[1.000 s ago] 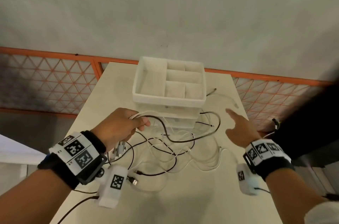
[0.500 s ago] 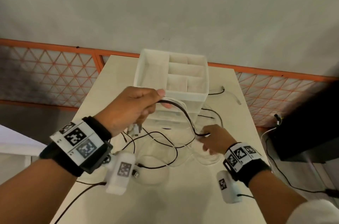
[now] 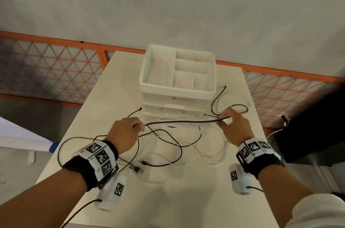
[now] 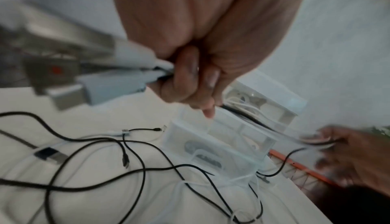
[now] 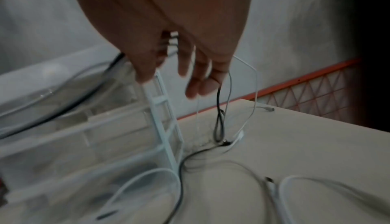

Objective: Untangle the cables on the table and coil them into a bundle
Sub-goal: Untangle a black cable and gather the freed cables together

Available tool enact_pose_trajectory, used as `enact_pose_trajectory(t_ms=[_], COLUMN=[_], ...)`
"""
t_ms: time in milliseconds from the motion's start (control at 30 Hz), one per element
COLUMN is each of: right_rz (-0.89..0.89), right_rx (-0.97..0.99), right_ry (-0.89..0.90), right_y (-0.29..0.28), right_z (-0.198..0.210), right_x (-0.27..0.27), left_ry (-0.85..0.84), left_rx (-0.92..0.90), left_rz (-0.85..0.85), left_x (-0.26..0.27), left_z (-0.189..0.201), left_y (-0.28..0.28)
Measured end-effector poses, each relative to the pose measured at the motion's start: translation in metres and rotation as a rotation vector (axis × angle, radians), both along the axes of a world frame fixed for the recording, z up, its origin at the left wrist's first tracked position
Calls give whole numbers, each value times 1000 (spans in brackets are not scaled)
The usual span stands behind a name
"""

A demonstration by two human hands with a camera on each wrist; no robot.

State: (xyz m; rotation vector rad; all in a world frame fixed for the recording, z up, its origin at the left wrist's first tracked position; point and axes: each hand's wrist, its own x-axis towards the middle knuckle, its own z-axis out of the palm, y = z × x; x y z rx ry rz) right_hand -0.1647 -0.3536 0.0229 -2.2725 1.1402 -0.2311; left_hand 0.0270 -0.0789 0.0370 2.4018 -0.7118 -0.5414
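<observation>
White table (image 3: 186,199), a clear drawer organizer (image 3: 178,85) standing at its far end, black and white cables (image 3: 168,153) tangled loose in front of it. I hold one black cable (image 3: 186,121) stretched above the tangle, just before the organizer. My left hand (image 3: 124,134) is clenched on one end, my right hand (image 3: 234,127) pinches the other.

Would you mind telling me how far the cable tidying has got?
Early stage. No bundle is visible yet. In hand: the left hand and right hand stretch one black cable between them. Left: black and white cables lie crossed on the table, uncoiled.
</observation>
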Motion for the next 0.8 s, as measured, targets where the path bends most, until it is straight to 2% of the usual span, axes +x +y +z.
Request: enact_pose_trajectory(t_ms=[100,200,267,400,467,533,600,633,733,800], right_rz=[-29,-93,-178,-296,-237,-142,-78,-64,-110,-136], right_rx=[81,56,106,202,164,121,132,151,199,168], right_ry=[350,416,280,-228,-417,-473,-400,-298,7,25], right_y=[-5,-9,-21,-46,-49,-48,-45,-42,-27,-5], right_z=[-20,-18,-10,20,37,43,36,27,-8,-26], right_x=[-15,-16,-9,7,15,18,14,10,-9,-15], left_ry=[-37,47,99,175,222,213,204,233,424,531], left_rx=[-196,-379,-383,-184,-63,28,17,-38,-259,-354], left_rz=[116,151,114,-13,-67,-108,-100,-56,152,237], left_x=[3,13,16,13,10,6,2,1,0,-1], left_z=[10,17,21,20,16,12,8,6,4,6], left_y=[-4,-7,-9,-8,-6,-6,-6,-5,-4,-4])
